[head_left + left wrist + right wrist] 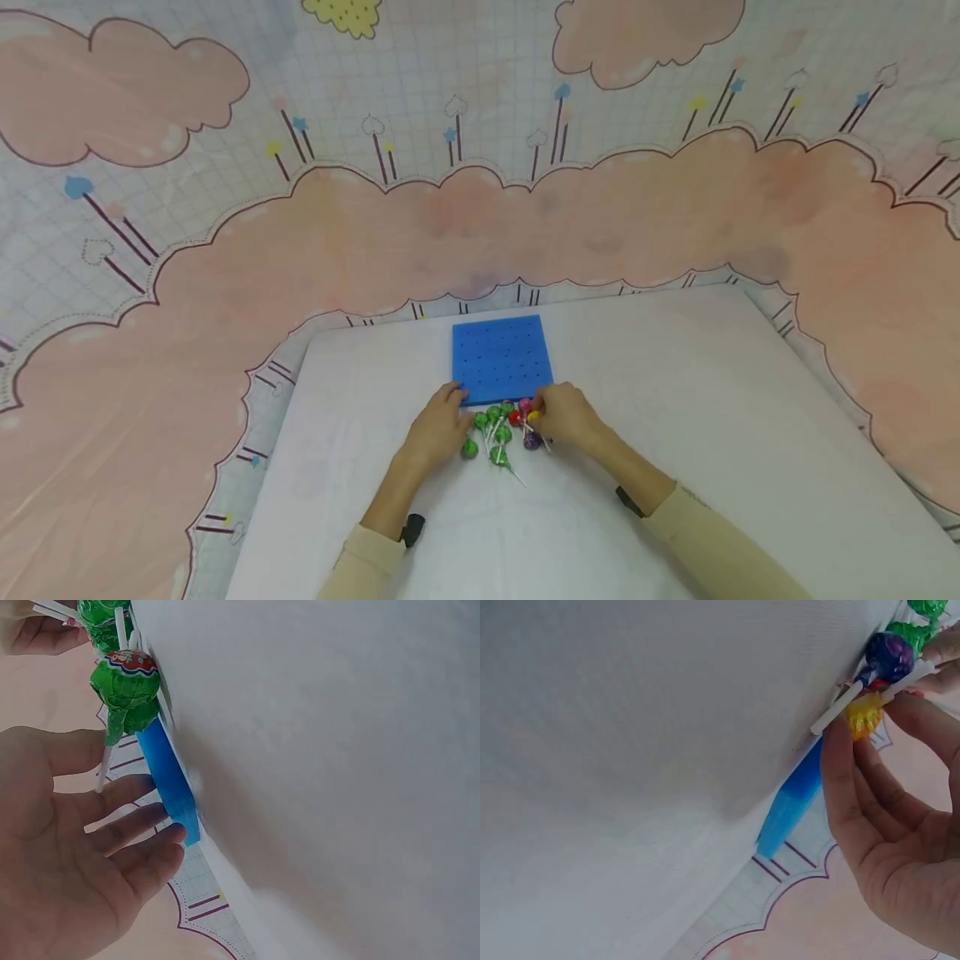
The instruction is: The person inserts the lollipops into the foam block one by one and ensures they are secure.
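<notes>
Several wrapped lollipops lie in a loose pile on the white table, just in front of a blue board dotted with small holes. Most are green, such as the green lollipop by my left thumb. My left hand has its fingers loosely extended, fingertips at the board's near left corner. With thumb and fingers, my right hand pinches a yellow lollipop at the pile's right side. Close to it are a purple lollipop, a red lollipop and a pink lollipop.
The white tabletop spreads around the board and pile. Behind it hangs a cloth printed with clouds. A dark strap shows at the left wrist, another strap at the right.
</notes>
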{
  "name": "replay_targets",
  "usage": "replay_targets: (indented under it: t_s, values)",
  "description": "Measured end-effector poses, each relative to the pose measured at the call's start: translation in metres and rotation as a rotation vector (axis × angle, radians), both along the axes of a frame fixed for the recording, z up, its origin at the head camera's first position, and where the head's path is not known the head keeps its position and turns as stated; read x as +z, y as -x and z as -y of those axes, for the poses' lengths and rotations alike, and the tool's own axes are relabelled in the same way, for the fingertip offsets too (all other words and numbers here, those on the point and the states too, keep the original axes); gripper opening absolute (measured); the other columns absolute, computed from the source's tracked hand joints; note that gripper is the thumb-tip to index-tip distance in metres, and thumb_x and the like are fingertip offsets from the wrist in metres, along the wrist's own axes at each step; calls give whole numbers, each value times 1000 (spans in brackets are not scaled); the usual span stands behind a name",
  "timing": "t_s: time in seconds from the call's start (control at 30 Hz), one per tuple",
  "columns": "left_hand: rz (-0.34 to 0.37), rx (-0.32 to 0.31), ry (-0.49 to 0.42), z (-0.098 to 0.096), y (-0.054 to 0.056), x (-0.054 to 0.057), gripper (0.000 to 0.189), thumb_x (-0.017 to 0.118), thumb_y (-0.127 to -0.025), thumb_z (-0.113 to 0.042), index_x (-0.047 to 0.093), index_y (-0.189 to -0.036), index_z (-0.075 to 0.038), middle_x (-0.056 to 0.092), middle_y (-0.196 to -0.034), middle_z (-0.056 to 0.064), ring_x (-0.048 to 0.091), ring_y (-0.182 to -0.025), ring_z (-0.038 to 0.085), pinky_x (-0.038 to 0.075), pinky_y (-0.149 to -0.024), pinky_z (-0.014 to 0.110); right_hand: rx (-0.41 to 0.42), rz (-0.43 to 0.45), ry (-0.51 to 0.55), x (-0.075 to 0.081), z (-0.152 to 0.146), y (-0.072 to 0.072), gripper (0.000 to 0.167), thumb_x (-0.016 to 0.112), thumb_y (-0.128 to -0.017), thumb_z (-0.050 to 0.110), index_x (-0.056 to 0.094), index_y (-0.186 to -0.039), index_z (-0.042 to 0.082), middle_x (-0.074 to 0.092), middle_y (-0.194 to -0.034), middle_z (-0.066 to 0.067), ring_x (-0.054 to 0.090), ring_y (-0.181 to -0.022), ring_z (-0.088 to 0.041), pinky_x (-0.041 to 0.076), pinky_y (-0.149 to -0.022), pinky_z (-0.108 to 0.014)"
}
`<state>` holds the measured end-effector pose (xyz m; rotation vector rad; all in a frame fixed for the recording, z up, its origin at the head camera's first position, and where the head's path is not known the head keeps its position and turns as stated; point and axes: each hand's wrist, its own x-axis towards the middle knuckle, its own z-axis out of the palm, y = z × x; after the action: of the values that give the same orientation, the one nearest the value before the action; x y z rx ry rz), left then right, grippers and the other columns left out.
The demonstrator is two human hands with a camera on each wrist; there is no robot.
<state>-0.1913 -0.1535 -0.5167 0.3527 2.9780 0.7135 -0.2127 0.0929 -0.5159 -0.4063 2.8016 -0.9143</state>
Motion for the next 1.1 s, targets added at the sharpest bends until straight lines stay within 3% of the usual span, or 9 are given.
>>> replay_targets:
  t_s: [0.6,0.87,1.1]
  values:
    - [-32,-8,49,-5,1,-1,54,61,-107,-30,53,-145,7,44,-159,19,39,-150,35,37,-122,47,3,2,30,5,-6,6,19,87,-79,11,71,-89,6,64,-74,0,58,-65,-17,53,-54,-27]
    - [-30,-18,51,-5,1,0,54,58,-108,-29,52,-146,8,44,-159,20,39,-150,35,36,-122,47,-15,-56,35,13,-7,9,15,84,-82,7,72,-91,7,66,-77,0,61,-71,-17,57,-64,-28]
    - [-28,-28,66,-5,0,-1,54,58,-108,-28,51,-146,10,43,-159,21,39,-150,36,37,-122,47,-8,-156,105,18,-7,10,22,85,-85,8,77,-105,3,71,-85,-3,63,-77,-17,58,-68,-29]
